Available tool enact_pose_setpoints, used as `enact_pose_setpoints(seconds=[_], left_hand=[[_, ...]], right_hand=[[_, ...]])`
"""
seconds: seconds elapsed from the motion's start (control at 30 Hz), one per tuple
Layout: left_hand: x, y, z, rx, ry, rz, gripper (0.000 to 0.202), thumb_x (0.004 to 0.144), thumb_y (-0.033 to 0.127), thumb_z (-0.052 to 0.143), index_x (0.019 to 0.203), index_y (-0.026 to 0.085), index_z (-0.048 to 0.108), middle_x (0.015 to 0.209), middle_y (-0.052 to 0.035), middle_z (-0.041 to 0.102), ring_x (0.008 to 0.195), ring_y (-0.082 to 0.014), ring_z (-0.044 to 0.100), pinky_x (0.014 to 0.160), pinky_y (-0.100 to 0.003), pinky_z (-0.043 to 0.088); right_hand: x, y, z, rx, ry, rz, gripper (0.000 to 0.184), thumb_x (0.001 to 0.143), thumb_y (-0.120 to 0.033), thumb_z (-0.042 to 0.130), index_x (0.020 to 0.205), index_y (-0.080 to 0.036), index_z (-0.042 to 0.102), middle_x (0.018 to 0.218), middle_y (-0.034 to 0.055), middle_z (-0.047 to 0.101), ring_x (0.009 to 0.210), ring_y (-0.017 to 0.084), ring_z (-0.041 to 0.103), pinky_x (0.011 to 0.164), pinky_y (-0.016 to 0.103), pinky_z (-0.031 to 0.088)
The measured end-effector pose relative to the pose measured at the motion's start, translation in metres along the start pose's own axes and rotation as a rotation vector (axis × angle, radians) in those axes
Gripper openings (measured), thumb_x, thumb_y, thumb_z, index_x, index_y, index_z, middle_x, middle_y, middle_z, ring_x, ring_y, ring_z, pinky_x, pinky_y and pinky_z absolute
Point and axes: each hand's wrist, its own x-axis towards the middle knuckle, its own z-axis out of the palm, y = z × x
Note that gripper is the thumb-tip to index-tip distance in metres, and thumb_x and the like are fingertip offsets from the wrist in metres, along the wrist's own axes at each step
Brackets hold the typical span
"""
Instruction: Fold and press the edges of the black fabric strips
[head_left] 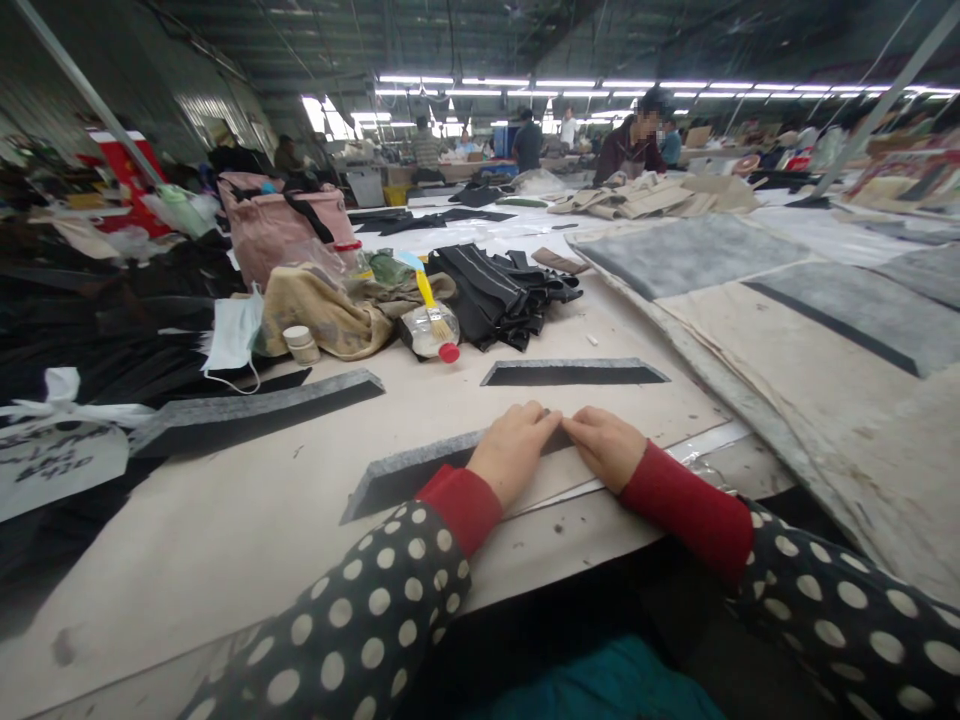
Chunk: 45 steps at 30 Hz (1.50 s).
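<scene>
One felt strip (397,480), long axis left-right, left hand (514,452), right hand (604,446) atop

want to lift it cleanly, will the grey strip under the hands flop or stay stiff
Probably floppy: the grey strip is thin and lies flat on the table. Likely light; its fuzzy face should grip, not slide.

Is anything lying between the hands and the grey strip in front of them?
Nothing visible. Both the left hand and right hand rest directly on the grey strip, fingertips almost meeting. The nearest other strip lies apart, farther up the table.
</scene>
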Motion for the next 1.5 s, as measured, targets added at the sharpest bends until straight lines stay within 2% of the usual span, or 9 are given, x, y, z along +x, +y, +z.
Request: enact_pose_setpoints(seconds=[0.2, 0.57, 0.73, 0.87, 1.1, 1.27, 1.37, 1.43, 1.5], left_hand=[[-0.002, 0.006, -0.006, 0.136, -0.055, 0.01, 0.028, 0.086, 0.015, 0.033, 0.111, 0.016, 0.045, 0.096, -0.0046, 0.051, 0.085, -0.0184, 0.044, 0.072, -0.03, 0.044], [0.004, 0.004, -0.007, 0.095, -0.091, -0.012, 0.019, 0.084, 0.014, 0.036, 0.094, 0.018, 0.051, 0.092, -0.0037, 0.05, 0.081, -0.0186, 0.043, 0.069, -0.029, 0.043], [0.002, 0.002, -0.004, 0.08, -0.071, -0.01, 0.026, 0.084, 0.014, 0.034, 0.105, 0.018, 0.047, 0.095, -0.0037, 0.05, 0.082, -0.0186, 0.042, 0.074, -0.03, 0.042], [0.002, 0.003, -0.001, 0.089, -0.069, -0.028, 0.03, 0.083, 0.012, 0.034, 0.11, 0.016, 0.045, 0.098, -0.0054, 0.049, 0.085, -0.0192, 0.042, 0.076, -0.03, 0.041], [0.008, 0.001, -0.007, 0.011, -0.117, -0.087, 0.025, 0.08, 0.013, 0.036, 0.097, 0.018, 0.053, 0.094, -0.0051, 0.047, 0.083, -0.0172, 0.045, 0.075, -0.029, 0.042], [0.006, -0.012, -0.01, 0.015, -0.075, -0.16, 0.023, 0.082, 0.028, 0.04, 0.1, 0.026, 0.053, 0.108, -0.0035, 0.046, 0.097, -0.0212, 0.043, 0.079, -0.037, 0.04], [0.002, -0.019, -0.009, -0.007, -0.068, -0.247, 0.032, 0.079, 0.041, 0.044, 0.107, 0.026, 0.049, 0.119, -0.0039, 0.041, 0.105, -0.0238, 0.04, 0.082, -0.041, 0.039], [0.0, -0.02, -0.008, -0.022, -0.078, -0.273, 0.036, 0.079, 0.044, 0.044, 0.109, 0.025, 0.048, 0.12, -0.0041, 0.042, 0.107, -0.0236, 0.039, 0.084, -0.041, 0.039], [-0.001, -0.02, -0.007, -0.028, -0.084, -0.277, 0.036, 0.08, 0.044, 0.042, 0.11, 0.025, 0.047, 0.121, -0.0037, 0.042, 0.109, -0.0231, 0.038, 0.085, -0.04, 0.038]], right_hand=[[-0.004, 0.0, -0.001, -0.076, -0.024, -0.076, 0.033, 0.079, -0.008, 0.039, 0.107, -0.01, 0.057, 0.079, 0.0088, 0.055, 0.074, 0.018, 0.049, 0.072, 0.029, 0.043], [-0.001, -0.004, -0.009, -0.19, -0.035, -0.167, 0.023, 0.078, -0.007, 0.042, 0.09, -0.01, 0.061, 0.074, 0.008, 0.053, 0.068, 0.017, 0.045, 0.066, 0.028, 0.04], [-0.002, -0.005, -0.008, -0.196, -0.01, -0.161, 0.024, 0.077, -0.006, 0.042, 0.094, -0.008, 0.059, 0.074, 0.0081, 0.053, 0.068, 0.018, 0.044, 0.066, 0.028, 0.039], [-0.002, -0.005, -0.01, -0.212, -0.049, -0.158, 0.025, 0.077, -0.006, 0.043, 0.095, -0.008, 0.059, 0.075, 0.0083, 0.053, 0.069, 0.018, 0.045, 0.066, 0.028, 0.038], [0.003, -0.009, -0.016, -0.209, -0.14, -0.133, 0.022, 0.078, -0.007, 0.041, 0.087, -0.011, 0.061, 0.076, 0.0087, 0.054, 0.069, 0.018, 0.046, 0.067, 0.028, 0.038], [0.005, -0.008, -0.02, -0.173, -0.182, -0.077, 0.026, 0.078, -0.008, 0.04, 0.09, -0.012, 0.062, 0.081, 0.009, 0.056, 0.074, 0.018, 0.049, 0.069, 0.028, 0.038], [0.014, -0.001, -0.027, -0.055, -0.273, -0.016, 0.027, 0.079, -0.012, 0.041, 0.092, -0.014, 0.064, 0.082, 0.0086, 0.058, 0.074, 0.016, 0.051, 0.07, 0.027, 0.039], [0.025, 0.005, -0.033, 0.099, -0.357, 0.098, 0.025, 0.079, -0.016, 0.042, 0.09, -0.015, 0.064, 0.077, 0.0067, 0.06, 0.071, 0.015, 0.053, 0.069, 0.025, 0.04], [0.036, 0.009, -0.036, 0.314, -0.468, 0.296, 0.025, 0.079, -0.022, 0.042, 0.09, -0.015, 0.063, 0.066, 0.0034, 0.059, 0.061, 0.013, 0.054, 0.061, 0.024, 0.042]])
